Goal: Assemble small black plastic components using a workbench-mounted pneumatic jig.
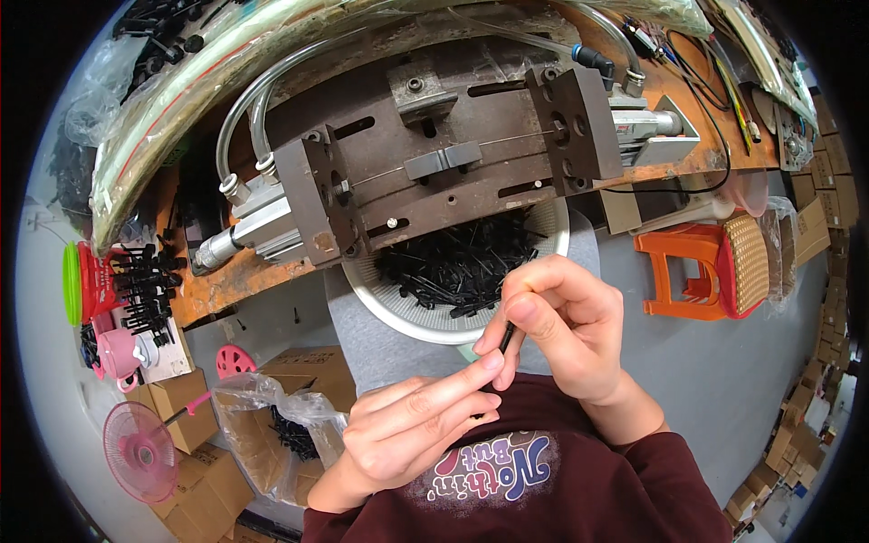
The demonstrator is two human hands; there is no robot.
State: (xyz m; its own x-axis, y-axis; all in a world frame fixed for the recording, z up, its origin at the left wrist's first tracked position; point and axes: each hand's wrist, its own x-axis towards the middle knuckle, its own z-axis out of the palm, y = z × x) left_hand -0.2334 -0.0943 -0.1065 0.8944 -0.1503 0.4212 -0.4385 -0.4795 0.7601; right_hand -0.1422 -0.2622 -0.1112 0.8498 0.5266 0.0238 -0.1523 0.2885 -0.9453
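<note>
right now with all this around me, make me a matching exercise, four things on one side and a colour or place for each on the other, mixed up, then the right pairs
Things
1. fan
2. black stick
3. stool
4. basket

Colour or place
A. white, with a pile of black pieces in it
B. orange frame, off to the right
C. pink, at the lower left
D. where the left hand and right hand meet

Right pairs
1-C, 2-D, 3-B, 4-A
</note>
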